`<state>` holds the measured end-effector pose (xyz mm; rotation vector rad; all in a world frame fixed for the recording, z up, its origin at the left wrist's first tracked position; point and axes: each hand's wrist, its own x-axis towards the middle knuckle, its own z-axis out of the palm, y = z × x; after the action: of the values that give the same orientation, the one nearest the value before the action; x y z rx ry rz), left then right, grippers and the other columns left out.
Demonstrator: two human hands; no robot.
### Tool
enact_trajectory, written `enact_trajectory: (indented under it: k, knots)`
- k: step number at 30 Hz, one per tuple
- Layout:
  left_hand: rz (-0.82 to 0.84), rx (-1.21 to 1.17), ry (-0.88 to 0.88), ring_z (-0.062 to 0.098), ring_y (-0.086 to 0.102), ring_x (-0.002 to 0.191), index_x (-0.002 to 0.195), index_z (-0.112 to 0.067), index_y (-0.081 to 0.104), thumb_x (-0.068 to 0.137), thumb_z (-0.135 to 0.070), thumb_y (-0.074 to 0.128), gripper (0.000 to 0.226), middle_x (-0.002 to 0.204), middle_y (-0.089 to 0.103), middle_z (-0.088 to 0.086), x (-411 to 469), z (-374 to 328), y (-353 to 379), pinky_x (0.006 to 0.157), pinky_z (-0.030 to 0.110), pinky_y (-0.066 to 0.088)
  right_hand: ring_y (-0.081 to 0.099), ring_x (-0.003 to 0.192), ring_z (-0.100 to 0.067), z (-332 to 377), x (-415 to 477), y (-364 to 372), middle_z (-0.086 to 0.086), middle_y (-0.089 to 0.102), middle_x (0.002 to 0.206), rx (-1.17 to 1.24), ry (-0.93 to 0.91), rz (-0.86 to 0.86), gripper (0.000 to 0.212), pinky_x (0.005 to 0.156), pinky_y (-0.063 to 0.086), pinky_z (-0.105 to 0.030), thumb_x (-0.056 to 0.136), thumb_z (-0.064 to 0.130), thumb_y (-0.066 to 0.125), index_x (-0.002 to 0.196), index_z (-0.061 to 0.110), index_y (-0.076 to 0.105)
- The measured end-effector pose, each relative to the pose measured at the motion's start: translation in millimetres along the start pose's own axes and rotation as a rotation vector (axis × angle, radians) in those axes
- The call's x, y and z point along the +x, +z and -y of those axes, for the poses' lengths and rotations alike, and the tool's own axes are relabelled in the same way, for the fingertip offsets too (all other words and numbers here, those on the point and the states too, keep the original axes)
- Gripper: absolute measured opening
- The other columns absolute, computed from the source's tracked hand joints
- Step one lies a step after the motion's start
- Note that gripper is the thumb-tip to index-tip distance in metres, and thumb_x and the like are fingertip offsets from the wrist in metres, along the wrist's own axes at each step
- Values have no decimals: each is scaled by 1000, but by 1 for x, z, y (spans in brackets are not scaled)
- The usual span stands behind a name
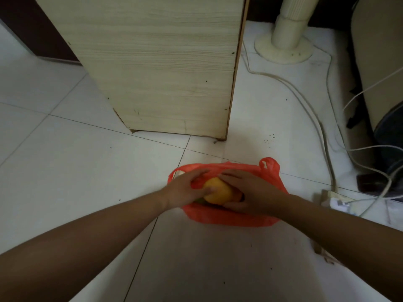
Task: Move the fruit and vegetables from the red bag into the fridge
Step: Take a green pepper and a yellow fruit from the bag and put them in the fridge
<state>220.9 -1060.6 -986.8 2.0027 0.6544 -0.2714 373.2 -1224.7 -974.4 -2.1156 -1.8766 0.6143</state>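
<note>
A red plastic bag (pixel 231 219) lies open on the white tiled floor. A yellow fruit (pixel 218 191) sits at its mouth, above something green that is mostly hidden. My left hand (pixel 185 188) grips the fruit from the left, thumb on its side and fingers over the bag's rim. My right hand (pixel 250 190) holds the fruit from the right, fingers curled round it. No fridge is in view.
A pale wooden cabinet (pixel 161 66) stands just beyond the bag. A cream fan base (pixel 283 49) is at the back right. Cables (pixel 316 118) run down the floor to a power strip (pixel 333 199) on the right. Dark items lie by the right edge.
</note>
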Motion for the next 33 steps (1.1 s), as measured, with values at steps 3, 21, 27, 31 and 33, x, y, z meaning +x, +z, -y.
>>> enact_trajectory:
  k: [3,21,27,31,33]
  knots:
    - [-113,-4,49,7,43,120,135,-32,44,83,-54,60,59,127,46,-14,-6,-18,-15,101,28,37,40,125,-13,0,-7,-14,6,32,146,32,57,-82,75,98,30,-19,82,56,59,144,28,28]
    - [-144,-104,26,13,58,103,126,-40,45,72,-37,78,63,119,53,-12,-61,-21,-45,76,25,55,49,103,-3,21,-5,-25,8,50,128,317,209,-249,61,85,39,-19,78,45,69,131,29,45]
    - [-170,93,-124,14,55,102,133,-32,37,65,-34,83,81,115,48,-9,-82,17,-60,74,21,47,46,108,-5,21,-3,-13,5,51,131,211,168,-125,57,89,33,-16,82,42,66,133,26,45]
    - [-141,163,-100,9,54,96,116,-25,45,60,-38,86,70,112,51,-8,-79,25,-59,75,26,51,47,110,-6,20,10,-17,6,51,128,204,162,-139,52,90,35,-19,84,39,65,130,25,47]
    - [-89,234,-54,7,53,92,107,-25,50,60,-40,85,61,108,53,-9,-80,25,-54,73,20,48,49,113,-10,14,12,-20,5,52,127,186,191,-163,52,92,35,-20,83,37,66,130,23,49]
